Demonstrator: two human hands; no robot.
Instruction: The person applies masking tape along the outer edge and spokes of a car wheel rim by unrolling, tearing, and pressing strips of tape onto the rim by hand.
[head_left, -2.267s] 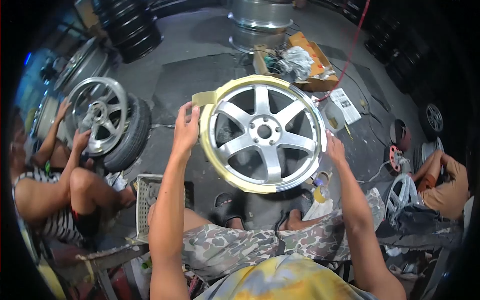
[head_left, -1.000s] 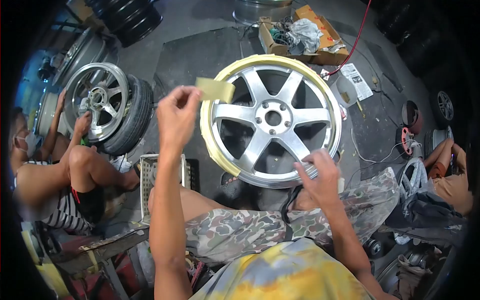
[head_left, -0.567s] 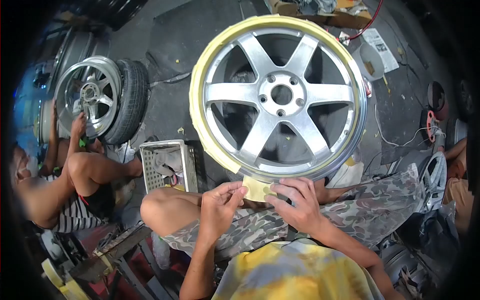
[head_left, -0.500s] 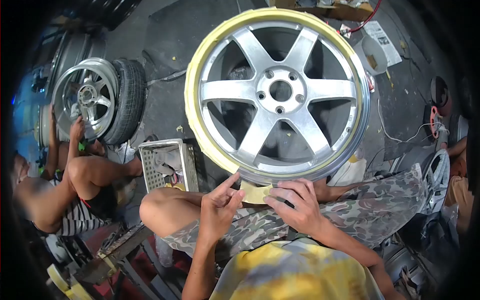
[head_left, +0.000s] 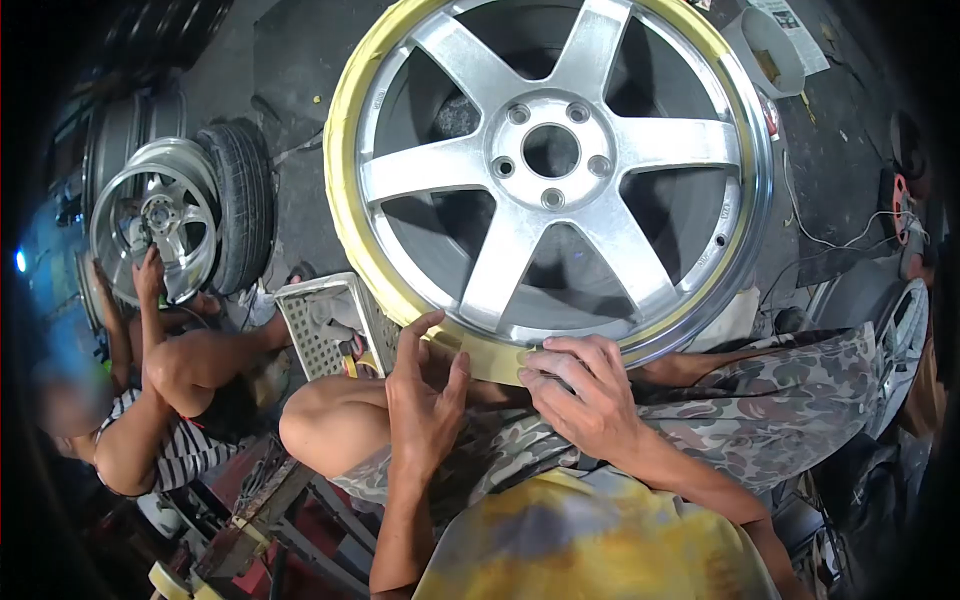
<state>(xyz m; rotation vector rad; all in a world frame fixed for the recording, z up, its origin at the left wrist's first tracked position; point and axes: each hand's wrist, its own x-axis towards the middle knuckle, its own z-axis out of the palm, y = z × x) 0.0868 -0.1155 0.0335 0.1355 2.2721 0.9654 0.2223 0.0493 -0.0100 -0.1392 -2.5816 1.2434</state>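
A large silver six-spoke wheel rim [head_left: 468,165] lies face up in front of my crossed legs, its lip covered in yellow masking tape [head_left: 343,190] along the left and top. At its near edge, a strip of masking tape [head_left: 490,352] lies against the lip, its right end pinched in the fingertips of my right hand [head_left: 590,400]. My left hand [head_left: 422,405] is at the strip's left end, thumb and index finger apart, the index fingertip touching the taped lip. The lower right of the lip shows bare shiny metal.
A pale plastic basket [head_left: 284,312] with cloth and tape rolls stands left of the rim. Further left, another person [head_left: 190,365] handles a smaller wheel [head_left: 185,245] beside a tyre [head_left: 245,215]. A white bucket [head_left: 790,45] and a cable [head_left: 835,245] are at right.
The rim appears larger and nearer in view. The tape strip now lies along the near lip. My left thumb and index finger have spread apart; my right hand stays on the strip's end.
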